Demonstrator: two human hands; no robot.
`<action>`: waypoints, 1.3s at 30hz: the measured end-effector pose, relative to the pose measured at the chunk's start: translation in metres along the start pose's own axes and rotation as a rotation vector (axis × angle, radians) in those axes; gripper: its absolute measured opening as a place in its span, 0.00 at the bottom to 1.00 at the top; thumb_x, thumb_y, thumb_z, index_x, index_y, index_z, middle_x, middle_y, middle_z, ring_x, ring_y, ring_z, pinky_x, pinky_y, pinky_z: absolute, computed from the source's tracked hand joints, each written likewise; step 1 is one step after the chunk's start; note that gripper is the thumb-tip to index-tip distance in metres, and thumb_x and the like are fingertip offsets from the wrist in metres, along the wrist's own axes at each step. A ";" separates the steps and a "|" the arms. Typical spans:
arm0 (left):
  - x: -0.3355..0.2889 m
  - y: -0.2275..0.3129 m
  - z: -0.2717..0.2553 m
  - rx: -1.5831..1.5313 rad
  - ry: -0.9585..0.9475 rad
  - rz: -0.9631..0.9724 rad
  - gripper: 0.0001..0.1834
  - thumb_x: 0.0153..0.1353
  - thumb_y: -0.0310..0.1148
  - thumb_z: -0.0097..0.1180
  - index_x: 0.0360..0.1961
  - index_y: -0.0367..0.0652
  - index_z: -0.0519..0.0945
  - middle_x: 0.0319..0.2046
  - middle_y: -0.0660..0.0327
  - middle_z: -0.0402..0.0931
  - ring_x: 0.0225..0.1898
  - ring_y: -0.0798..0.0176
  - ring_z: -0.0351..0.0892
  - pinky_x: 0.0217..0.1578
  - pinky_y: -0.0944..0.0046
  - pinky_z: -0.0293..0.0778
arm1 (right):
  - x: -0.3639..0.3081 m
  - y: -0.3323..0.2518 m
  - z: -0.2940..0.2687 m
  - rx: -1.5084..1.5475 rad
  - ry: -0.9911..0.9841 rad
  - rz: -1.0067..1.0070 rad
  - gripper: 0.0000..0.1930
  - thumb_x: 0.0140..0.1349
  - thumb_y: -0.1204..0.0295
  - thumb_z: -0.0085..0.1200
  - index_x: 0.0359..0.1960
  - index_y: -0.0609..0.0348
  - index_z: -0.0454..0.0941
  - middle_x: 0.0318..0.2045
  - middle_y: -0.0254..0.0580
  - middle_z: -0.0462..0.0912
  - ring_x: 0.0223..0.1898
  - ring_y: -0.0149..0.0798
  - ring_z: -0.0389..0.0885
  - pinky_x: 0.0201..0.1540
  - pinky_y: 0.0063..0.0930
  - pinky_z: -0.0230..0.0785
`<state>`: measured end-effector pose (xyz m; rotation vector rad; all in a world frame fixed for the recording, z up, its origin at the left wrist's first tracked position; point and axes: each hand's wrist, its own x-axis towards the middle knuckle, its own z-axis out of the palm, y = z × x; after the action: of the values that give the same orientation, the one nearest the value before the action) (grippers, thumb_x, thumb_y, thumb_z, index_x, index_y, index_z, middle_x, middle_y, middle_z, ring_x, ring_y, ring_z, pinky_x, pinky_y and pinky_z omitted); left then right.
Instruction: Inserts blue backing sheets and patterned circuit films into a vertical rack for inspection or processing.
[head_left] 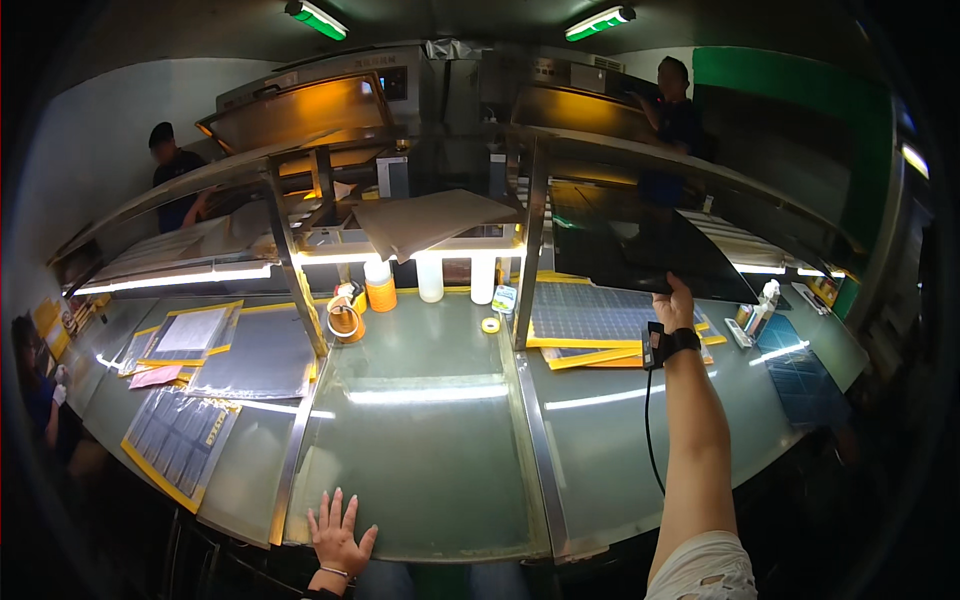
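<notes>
My left hand rests flat with fingers spread near the front edge of the glass tabletop. At the right, my raised right hand grips the near edge of a large, glossy dark sheet. Its thumb is on top and the other fingers are partly hidden. The sheet lies level with the shelf, slanting down to the right. Under it on the table are yellow-edged patterned films. A black strap with a small device and a cable sits on my right wrist.
A metal-framed shelf crosses above the table, with a brown sheet on it. Bottles and tape rolls stand behind the glass. More films lie left, a blue sheet right. Two people work beyond; another person is at far left.
</notes>
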<state>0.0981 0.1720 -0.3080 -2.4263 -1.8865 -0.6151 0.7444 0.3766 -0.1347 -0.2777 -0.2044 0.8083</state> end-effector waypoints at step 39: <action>0.000 -0.006 0.006 0.049 -0.009 0.018 0.32 0.56 0.53 0.46 0.59 0.50 0.64 0.63 0.56 0.52 0.65 0.49 0.46 0.61 0.41 0.39 | -0.531 -0.161 -0.177 -1.194 0.133 -0.583 0.14 0.60 0.73 0.49 0.46 0.66 0.69 0.44 0.52 0.73 0.45 0.40 0.72 0.50 0.31 0.67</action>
<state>0.0943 0.1749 -0.3149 -2.4171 -1.8580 -0.5517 0.5466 -0.1491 -0.2894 -1.3206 -0.6005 -0.0011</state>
